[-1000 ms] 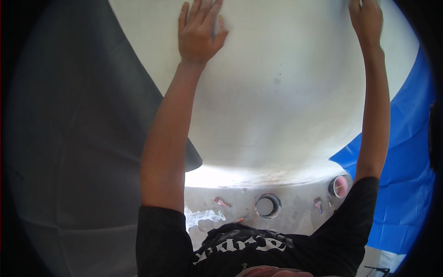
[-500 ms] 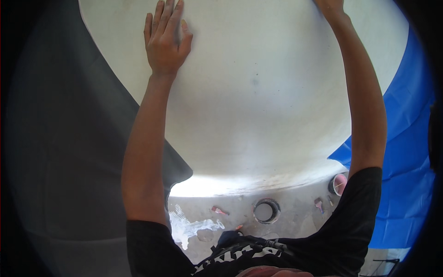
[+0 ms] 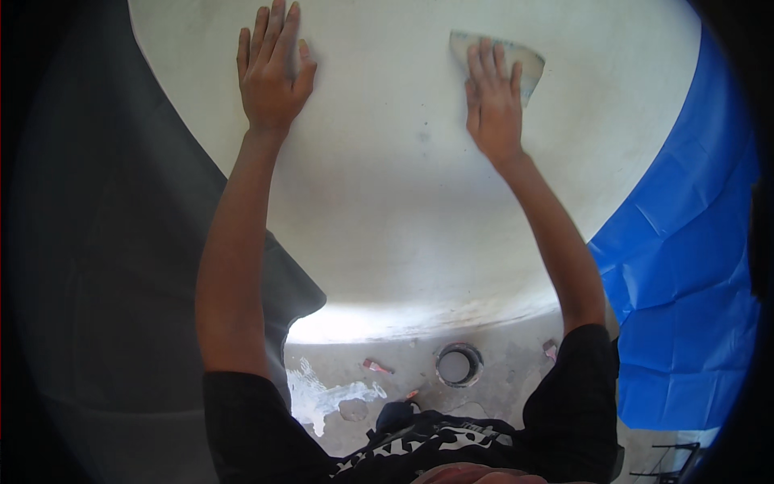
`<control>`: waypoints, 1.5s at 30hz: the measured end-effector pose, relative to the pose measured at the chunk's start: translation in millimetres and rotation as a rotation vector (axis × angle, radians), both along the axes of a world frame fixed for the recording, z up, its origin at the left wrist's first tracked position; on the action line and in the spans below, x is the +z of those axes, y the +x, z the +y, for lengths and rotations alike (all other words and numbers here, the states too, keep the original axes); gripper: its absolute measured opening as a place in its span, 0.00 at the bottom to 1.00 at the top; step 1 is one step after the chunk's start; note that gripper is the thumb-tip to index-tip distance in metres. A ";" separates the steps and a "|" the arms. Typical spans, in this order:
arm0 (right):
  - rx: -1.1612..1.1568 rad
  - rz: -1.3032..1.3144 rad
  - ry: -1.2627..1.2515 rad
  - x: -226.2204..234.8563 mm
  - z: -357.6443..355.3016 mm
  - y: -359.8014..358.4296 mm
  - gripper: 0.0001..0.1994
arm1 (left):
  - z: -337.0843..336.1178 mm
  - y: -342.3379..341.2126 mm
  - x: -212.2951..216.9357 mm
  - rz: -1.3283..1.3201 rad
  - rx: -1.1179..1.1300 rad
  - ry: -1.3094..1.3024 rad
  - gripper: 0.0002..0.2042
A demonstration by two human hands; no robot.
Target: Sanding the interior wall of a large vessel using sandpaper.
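Observation:
A large, smooth white curved surface spreads out in front of me, with a few small dark specks near its middle. My left hand lies flat on its upper left part, fingers stretched and holding nothing. Under my right hand is a curved-edged sheet, apparently sandpaper, pale with bluish print along its edges. The palm and fingers press the sheet against the white surface, and its upper and right edges stick out past the fingers.
Dark grey sheeting hangs at the left and a blue tarp at the right. On the floor below stand a round pot and paintbrushes, one left of it, another right. White spilled paint marks the floor.
My right hand has come down and leftward from the top edge, bringing the sandpaper sheet into view. The left hand stays flat at nearly the same spot; the whole view has shifted slightly.

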State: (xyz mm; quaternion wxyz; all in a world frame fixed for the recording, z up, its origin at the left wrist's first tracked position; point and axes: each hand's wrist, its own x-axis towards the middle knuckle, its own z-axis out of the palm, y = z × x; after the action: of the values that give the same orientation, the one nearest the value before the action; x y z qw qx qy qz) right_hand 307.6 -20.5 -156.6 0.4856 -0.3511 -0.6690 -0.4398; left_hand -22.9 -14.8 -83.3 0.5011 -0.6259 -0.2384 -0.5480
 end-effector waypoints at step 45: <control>0.147 -0.112 -0.645 -240.4 -30.8 -168.8 0.40 | 8.9 -3.0 -6.4 -0.079 -0.075 -0.112 0.24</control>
State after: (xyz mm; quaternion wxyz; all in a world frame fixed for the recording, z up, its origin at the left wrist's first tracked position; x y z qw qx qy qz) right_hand 138.8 -51.3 -397.0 0.3424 -0.4125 -0.8230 -0.1878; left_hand -25.9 -6.0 -89.6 0.4347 -0.6394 -0.2645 -0.5764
